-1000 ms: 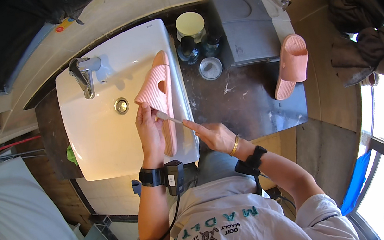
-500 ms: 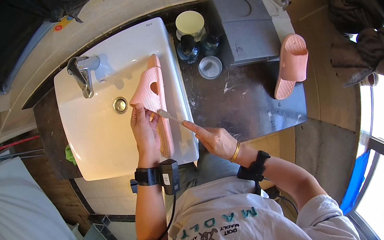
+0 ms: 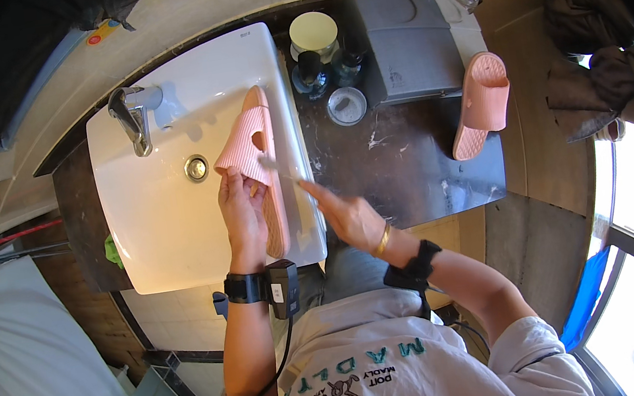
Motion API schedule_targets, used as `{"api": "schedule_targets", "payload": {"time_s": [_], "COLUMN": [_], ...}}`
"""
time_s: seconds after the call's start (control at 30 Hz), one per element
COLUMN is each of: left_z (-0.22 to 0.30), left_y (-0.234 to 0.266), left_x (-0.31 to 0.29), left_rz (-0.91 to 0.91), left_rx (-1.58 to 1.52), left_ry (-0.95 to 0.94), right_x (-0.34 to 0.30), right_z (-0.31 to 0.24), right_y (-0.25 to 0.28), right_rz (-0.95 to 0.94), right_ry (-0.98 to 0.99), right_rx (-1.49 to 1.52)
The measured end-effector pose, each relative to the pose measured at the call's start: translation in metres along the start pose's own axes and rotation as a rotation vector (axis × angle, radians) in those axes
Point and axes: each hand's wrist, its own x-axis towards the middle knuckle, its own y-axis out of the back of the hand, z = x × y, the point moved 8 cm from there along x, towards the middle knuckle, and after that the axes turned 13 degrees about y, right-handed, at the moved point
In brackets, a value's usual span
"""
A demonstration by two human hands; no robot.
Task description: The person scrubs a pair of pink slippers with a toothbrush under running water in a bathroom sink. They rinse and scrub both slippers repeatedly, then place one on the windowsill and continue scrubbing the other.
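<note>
A pink ribbed slipper (image 3: 240,145) is tilted on its side over the right part of the white sink (image 3: 172,249), toe end away from me. My left hand (image 3: 243,216) is closed on the edge of its strap, some fingers hidden under it. In my right hand (image 3: 351,213) is a toothbrush (image 3: 281,169), pinched by the handle and blurred by motion. Its head is at the slipper's side, by the strap. The other pink slipper (image 3: 486,99) leans at the right end of the dark counter, against a grey box.
A chrome faucet (image 3: 132,120) and a drain (image 3: 196,168) are at the sink's left. On the dark counter (image 3: 379,182) stand a small dish of white powder (image 3: 346,106), two dark bottles (image 3: 311,74), a pale-lidded jar (image 3: 314,32) and the grey box (image 3: 410,49).
The toothbrush and my right hand have shifted slightly; the brush head has moved up along the slipper's side toward the strap. My left hand keeps its hold on the slipper.
</note>
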Motion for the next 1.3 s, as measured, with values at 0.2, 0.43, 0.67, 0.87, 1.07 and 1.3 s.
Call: {"api": "schedule_targets", "payload": {"time_s": [0.2, 0.43, 0.67, 0.87, 1.07, 1.3], "left_z": [-0.004, -0.010, -0.014, -0.011, -0.010, -0.009], "left_y": [-0.001, -0.009, -0.017, -0.017, -0.019, -0.031], "left_x": [0.002, 0.002, 0.000, 0.002, 0.003, -0.003], "left_rz": [0.012, -0.004, -0.020, -0.028, -0.051, -0.115], "left_rx": [0.033, 0.103, 0.195, 0.262, 0.202, 0.140], "left_ry": [0.012, -0.012, -0.011, -0.011, -0.038, -0.001], "right_x": [0.014, 0.003, 0.038, 0.046, 0.028, 0.032], "right_z": [0.010, 0.069, 0.155, 0.160, 0.052, 0.011], "right_y": [0.009, 0.068, 0.054, 0.048, 0.078, 0.014], "right_rz": [0.030, 0.151, -0.268, -0.419, 0.003, -0.057], "right_ry": [-0.018, -0.305, -0.532, -0.502, -0.245, -0.260], "right_rx": [-0.034, -0.270, -0.530, -0.488, -0.126, 0.194]}}
